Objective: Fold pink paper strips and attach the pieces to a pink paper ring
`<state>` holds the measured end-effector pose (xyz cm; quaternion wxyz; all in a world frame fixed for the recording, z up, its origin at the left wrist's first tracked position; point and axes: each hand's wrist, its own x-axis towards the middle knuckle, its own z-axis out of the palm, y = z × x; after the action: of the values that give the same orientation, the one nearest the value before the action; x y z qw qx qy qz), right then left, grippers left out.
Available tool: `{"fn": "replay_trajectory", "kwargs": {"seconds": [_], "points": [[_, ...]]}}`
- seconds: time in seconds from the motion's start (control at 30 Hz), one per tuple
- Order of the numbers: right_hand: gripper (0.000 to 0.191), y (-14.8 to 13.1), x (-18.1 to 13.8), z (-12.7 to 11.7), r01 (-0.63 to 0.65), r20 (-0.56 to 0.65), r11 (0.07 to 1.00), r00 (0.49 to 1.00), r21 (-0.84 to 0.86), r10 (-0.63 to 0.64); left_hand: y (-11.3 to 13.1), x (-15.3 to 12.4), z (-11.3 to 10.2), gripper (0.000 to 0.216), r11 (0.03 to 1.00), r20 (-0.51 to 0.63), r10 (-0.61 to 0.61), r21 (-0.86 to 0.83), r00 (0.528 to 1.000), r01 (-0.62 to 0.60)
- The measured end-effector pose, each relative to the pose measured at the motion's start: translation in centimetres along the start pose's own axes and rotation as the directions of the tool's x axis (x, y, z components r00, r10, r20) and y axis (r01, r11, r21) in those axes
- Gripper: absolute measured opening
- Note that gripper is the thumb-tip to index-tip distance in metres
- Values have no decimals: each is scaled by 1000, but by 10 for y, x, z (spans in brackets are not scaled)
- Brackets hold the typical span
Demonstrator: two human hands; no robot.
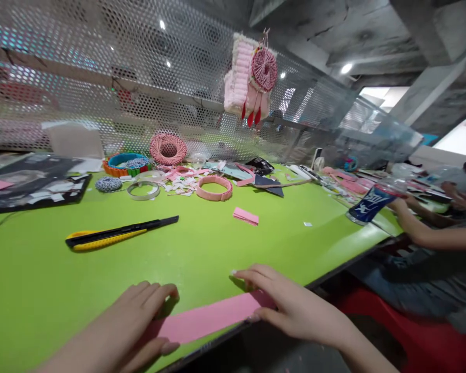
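A long pink paper strip [212,317] lies along the front edge of the green table. At its left end is my left hand [140,316], its thumb on the near side and its bent fingers on the far side. My right hand [283,303] grips the other end, thumb near the table edge, index finger stretched forward over the tabletop. Beyond the hands sits a small stack of folded pink paper [246,216]. A yellow and black utility knife [120,233] lies to the left.
Behind are a roll of clear tape [143,190], a pink ring [214,188], paper scraps [182,181] and a pink woven ring [168,148]. A perforated metal screen [159,72] bounds the back. At right, another person's arm [431,233] is by a blue-labelled bottle [368,204].
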<state>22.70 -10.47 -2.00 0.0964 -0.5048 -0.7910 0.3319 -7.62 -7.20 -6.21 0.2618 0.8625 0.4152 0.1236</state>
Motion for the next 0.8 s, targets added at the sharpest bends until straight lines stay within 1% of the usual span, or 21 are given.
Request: {"fn": "replay_trajectory", "kwargs": {"seconds": [0.07,0.13,0.2,0.23,0.27,0.33,0.43,0.5,0.57,0.63,0.7,0.8], "points": [[45,-1,-4,3,6,-13,1000,1000,-8,-6,3,1,-6,36,1000,74,-17,7,997,16],[37,0,-6,6,11,-30,1000,999,-3,-11,8,3,-14,35,1000,123,-23,21,992,20],[24,3,-6,6,6,-66,1000,998,3,-6,12,6,-21,34,1000,136,-16,6,991,15],[17,4,-5,6,-5,-94,1000,996,5,5,14,9,-24,34,1000,134,-15,-22,991,18],[13,6,-3,4,-20,-119,1000,993,19,22,14,11,-27,32,998,121,-26,-59,992,33],[23,9,2,1,-52,-137,991,988,122,69,13,16,-31,26,987,92,-61,-144,994,73],[35,11,12,-4,-75,-117,939,986,336,121,8,21,-34,29,968,26,-102,-229,994,105],[36,9,19,-9,-70,-136,921,982,383,132,3,22,-35,30,962,-7,-112,-253,994,107],[37,8,25,-15,-64,-140,912,981,404,131,-1,22,-38,34,961,-13,-111,-255,994,104],[39,8,30,-21,-69,-87,884,989,462,122,-6,22,-40,36,965,-28,-104,-245,994,94],[40,10,34,-24,-95,9,837,994,539,108,-11,23,-43,37,967,-84,-107,-239,991,84],[40,12,44,-18,-135,157,738,987,661,40,-13,24,-45,42,958,-166,-137,-274,976,88]]}}
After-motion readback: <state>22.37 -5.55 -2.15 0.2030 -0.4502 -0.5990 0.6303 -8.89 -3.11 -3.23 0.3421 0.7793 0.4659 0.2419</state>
